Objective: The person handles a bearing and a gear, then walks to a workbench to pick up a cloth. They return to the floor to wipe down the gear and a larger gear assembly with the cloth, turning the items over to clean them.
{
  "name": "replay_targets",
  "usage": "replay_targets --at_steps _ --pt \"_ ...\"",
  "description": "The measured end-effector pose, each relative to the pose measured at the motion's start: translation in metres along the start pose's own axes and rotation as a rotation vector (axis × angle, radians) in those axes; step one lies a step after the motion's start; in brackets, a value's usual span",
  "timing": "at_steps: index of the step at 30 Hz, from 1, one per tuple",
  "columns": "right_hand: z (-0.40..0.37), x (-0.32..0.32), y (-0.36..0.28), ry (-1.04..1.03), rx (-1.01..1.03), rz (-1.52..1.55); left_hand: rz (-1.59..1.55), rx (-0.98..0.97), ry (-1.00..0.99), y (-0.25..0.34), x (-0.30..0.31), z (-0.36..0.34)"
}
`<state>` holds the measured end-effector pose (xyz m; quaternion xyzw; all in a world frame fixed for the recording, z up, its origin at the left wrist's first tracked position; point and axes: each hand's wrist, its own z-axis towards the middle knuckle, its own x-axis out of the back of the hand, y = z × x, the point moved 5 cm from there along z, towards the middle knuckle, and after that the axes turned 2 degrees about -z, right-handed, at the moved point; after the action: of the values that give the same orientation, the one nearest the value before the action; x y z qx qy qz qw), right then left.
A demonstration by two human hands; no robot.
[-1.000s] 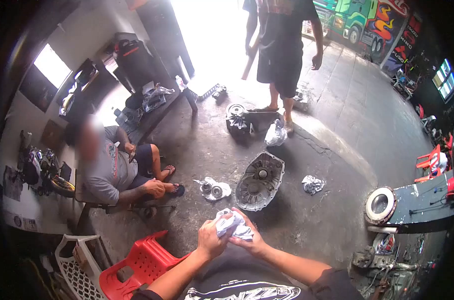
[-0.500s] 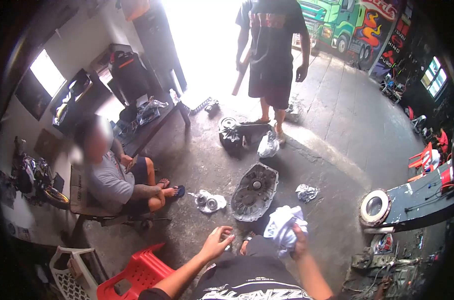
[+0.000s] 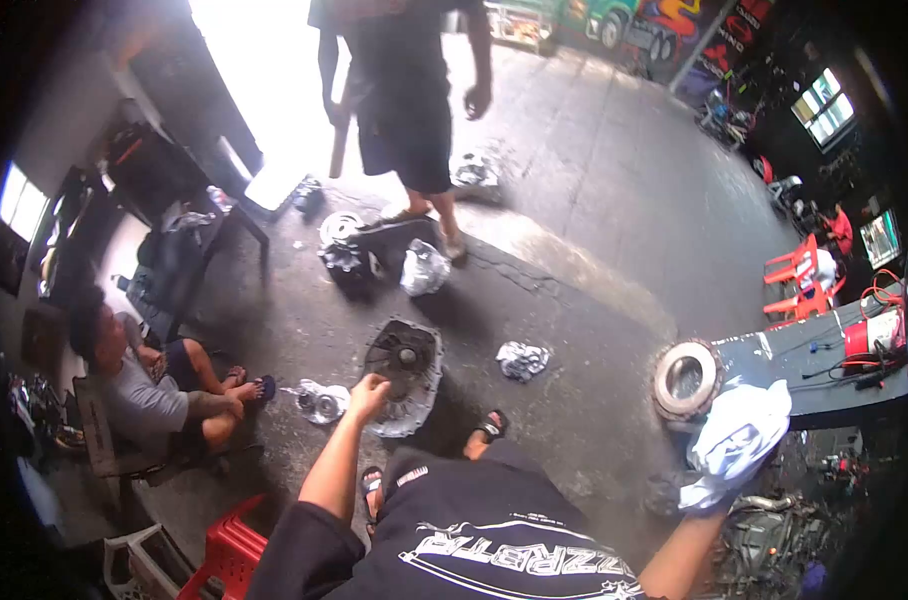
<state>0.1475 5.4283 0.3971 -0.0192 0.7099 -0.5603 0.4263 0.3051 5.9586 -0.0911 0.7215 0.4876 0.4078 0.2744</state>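
My right hand, mostly hidden behind the white cloth (image 3: 739, 440), holds it out at the right, in front of the bench; a dark part of the hand (image 3: 712, 508) shows below. My left hand (image 3: 371, 398) is over the lower left edge of a large metal housing (image 3: 414, 350) on the floor, its fingers curled together; anything between them is too small to make out. Left of that hand lies a smaller metal part with round openings (image 3: 322, 402).
A person (image 3: 404, 100) stands ahead near a metal assembly (image 3: 346, 255) and a plastic-wrapped item (image 3: 424, 268). Another person (image 3: 144, 400) sits at left. A crumpled silver bundle (image 3: 522, 361), a ring (image 3: 686, 381), a bench (image 3: 834, 345) and a red chair (image 3: 236, 545) are around.
The view has turned right. My right hand has carried the white cloth outward to the right, toward the bench. My left hand has moved over the housing's edge and its fingers have drawn together.
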Motion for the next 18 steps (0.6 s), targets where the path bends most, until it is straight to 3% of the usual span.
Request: replay_targets --at_steps 1,3,4,5,6,9,12,14,17,18 --pt "0.026 0.004 -0.013 0.02 0.042 -0.026 0.087 0.027 0.101 -0.016 -0.006 0.007" --pt "0.08 0.009 -0.022 0.055 0.068 -0.078 0.059 0.388 0.151 -0.036 -0.024 -0.004" --pt "0.108 0.01 -0.017 0.065 0.056 -0.103 0.015 0.455 0.117 -0.02 -0.037 -0.016" --pt "0.134 0.013 -0.006 0.073 0.028 -0.118 0.002 0.413 -0.057 -0.034 -0.05 -0.011" --pt "0.16 0.015 0.009 0.078 -0.008 -0.131 0.0 0.384 -0.083 -0.04 -0.064 -0.011" --pt "0.236 0.017 0.081 0.053 -0.177 -0.168 0.134 0.626 -0.138 -0.042 -0.096 -0.01" --pt "0.33 -0.004 0.151 -0.019 -0.299 -0.198 0.32 0.824 -0.257 -0.031 -0.129 0.043" --pt "0.418 -0.039 0.187 -0.069 -0.308 -0.216 0.352 0.811 -0.284 -0.01 -0.153 0.117" --pt "0.568 -0.12 0.227 -0.131 -0.257 -0.247 0.356 0.69 -0.148 0.117 -0.195 0.257" --pt "0.616 -0.15 0.238 -0.13 -0.233 -0.257 0.618 0.339 -0.125 0.132 -0.213 0.326"
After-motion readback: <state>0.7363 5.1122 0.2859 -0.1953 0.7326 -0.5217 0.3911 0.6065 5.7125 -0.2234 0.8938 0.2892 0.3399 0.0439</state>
